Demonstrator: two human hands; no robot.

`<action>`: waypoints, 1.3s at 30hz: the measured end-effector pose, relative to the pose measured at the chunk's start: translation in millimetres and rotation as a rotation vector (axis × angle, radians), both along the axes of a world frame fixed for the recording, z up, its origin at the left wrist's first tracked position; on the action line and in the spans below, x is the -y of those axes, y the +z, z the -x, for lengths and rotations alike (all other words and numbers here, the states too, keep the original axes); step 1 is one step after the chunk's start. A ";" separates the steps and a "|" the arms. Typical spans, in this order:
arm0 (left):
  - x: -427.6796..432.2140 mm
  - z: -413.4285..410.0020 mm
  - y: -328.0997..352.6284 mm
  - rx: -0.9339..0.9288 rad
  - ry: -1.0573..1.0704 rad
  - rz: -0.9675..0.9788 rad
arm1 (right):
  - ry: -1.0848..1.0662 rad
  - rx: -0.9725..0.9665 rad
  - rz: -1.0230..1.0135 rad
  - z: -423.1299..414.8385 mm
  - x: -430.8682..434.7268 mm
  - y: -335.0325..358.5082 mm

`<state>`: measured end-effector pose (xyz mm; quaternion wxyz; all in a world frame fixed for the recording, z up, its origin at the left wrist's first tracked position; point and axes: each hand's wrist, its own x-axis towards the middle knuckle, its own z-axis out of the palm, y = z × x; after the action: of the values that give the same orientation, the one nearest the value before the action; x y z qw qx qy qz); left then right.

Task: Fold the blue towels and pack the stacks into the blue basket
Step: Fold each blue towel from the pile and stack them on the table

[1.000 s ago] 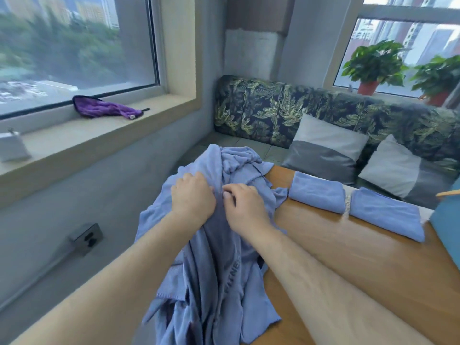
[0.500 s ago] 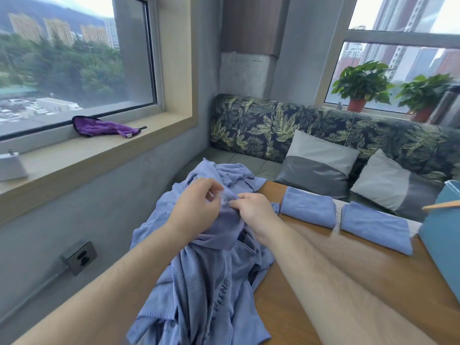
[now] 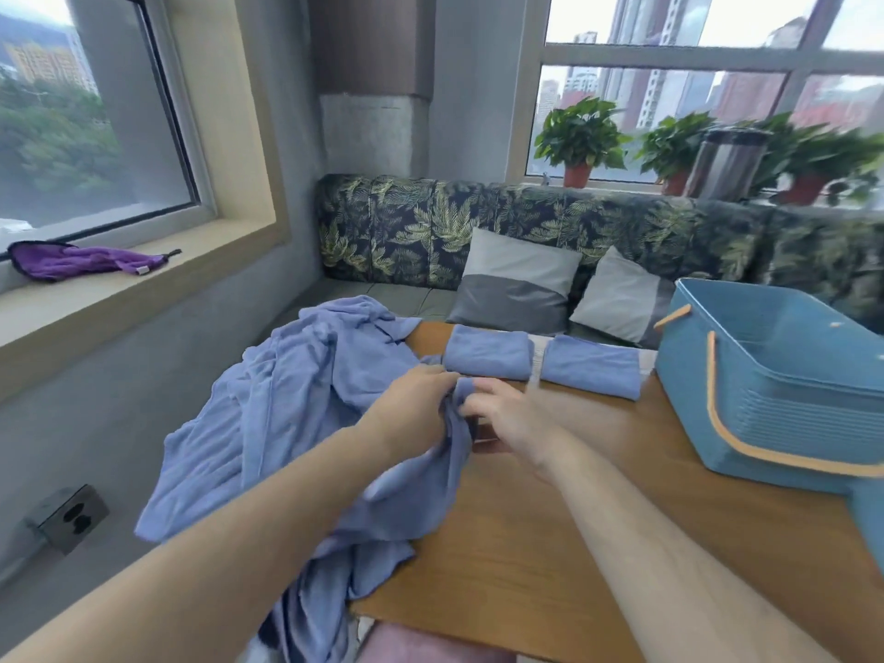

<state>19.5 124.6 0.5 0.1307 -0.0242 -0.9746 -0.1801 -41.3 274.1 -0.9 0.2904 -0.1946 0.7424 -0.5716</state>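
2 folded towels lie between towel heap and basket.

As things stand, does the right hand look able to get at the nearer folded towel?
Probably yes: the folded towel lies just beyond the right hand with only bare table between, though the hand must first release the loose towel.

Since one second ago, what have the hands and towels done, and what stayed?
The left hand and right hand moved rightward off the towel heap to above the table, dragging one loose towel along; both keep their grip on its edge. The two folded towels and the blue basket stayed put.
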 end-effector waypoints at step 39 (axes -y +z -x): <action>-49.0 18.4 -25.7 -0.001 0.423 -0.970 | -0.763 -0.172 0.024 26.3 -167.8 -43.0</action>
<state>1.1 173.6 -25.2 0.1608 0.2361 -0.7629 -0.5800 -67.6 441.9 -43.9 -0.0086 0.0451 0.7761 -0.6289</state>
